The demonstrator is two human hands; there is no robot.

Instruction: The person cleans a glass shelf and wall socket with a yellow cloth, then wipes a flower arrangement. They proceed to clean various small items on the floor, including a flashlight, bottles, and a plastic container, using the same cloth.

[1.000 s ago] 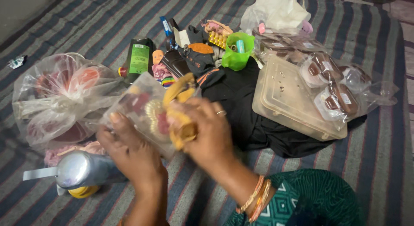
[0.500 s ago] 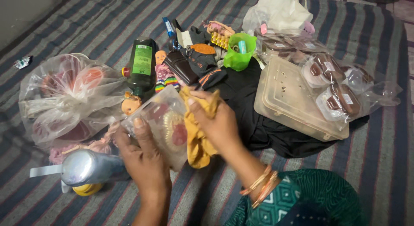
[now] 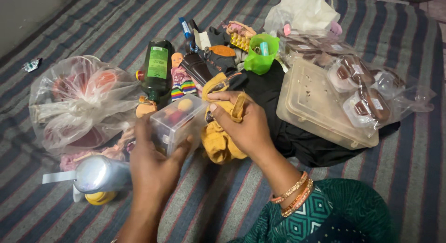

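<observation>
1. The left hand (image 3: 153, 166) sits lower centre of the frame, fingers wrapped around a small clear plastic box (image 3: 177, 123) with red and yellow bits inside. It's a closed grip, thumb on one side and fingers on the other.
2. The right hand (image 3: 244, 124) is just right of that box, fingers curled shut on a crumpled mustard-yellow cloth (image 3: 218, 141). The cloth bunches under the palm and touches the box's right side.
3. The wrist of the right hand has orange and gold bangles (image 3: 293, 195), and a green patterned sleeve (image 3: 325, 215) fills the bottom right corner.
4. Everything lies on a striped grey and maroon mat (image 3: 93, 20).
5. Left of the frame: a knotted clear plastic bag (image 3: 79, 101) with reddish round things in it.
6. Lower left, near the left hand: a shiny silver bottle (image 3: 100, 174) lying on its side.
7. Above the box: a dark green glass bottle with a green label (image 3: 156, 71), lying down.
8. Top centre: a bright green plastic cup (image 3: 261, 55).
9. Right side: a beige plastic lidded container (image 3: 320, 108) resting on black fabric (image 3: 274, 99), with clear packets of brown round items (image 3: 362, 90) just beside it.
</observation>
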